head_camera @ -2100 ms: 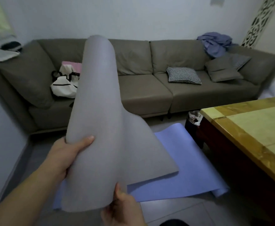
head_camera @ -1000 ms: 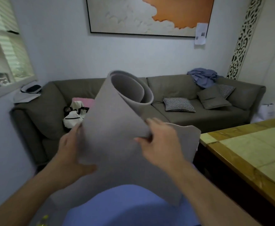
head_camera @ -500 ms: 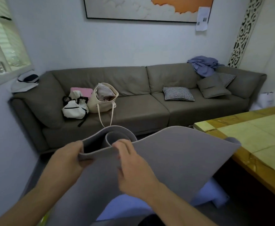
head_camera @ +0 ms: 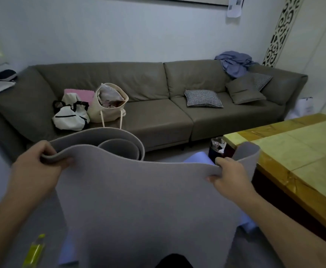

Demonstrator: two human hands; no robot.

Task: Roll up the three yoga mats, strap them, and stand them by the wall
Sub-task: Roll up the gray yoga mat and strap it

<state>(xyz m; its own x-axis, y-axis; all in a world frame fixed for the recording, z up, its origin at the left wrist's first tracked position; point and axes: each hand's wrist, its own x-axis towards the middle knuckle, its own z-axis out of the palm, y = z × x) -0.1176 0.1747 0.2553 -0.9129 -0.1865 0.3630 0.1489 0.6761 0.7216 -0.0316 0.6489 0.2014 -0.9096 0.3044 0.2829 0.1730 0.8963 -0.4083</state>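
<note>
Before the grey sofa point(head_camera: 158, 113), the soft grey foam yoga mat point(head_camera: 139, 200) hangs mid-air, far end loosely curled; left hand point(head_camera: 36, 167) and right hand point(head_camera: 230, 175) each grip its top edge.

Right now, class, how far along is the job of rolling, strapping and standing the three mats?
Done: nothing; no rolled, strapped mat stands by the wall in view. In hand: the left hand and right hand grip the grey mat's top edge, its far end loosely curled. Left: tightening and strapping it, then the blue mat on the floor beneath. A third mat isn't in view.
</note>
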